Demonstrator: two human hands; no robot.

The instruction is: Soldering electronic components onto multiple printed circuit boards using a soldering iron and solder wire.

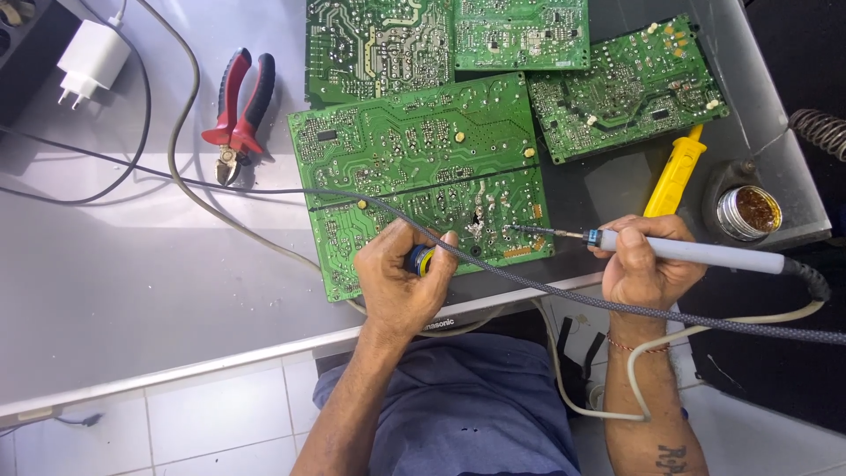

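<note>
Large green printed circuit board (423, 176) lying flat at the grey metal counter (132, 264) front edge, bare counter open to its left. Left hand (401, 278) curled shut around a small blue-and-yellow solder spool (420, 260) on the board's lower edge. Right hand (648, 260) gripping a smooth grey soldering iron (705, 254), thin tip over the board's right side.

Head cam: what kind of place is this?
Likely an electronics repair bench. Several green circuit boards lie on a grey table, the right hand holds a soldering iron, and red-handled cutters sit nearby.
</note>
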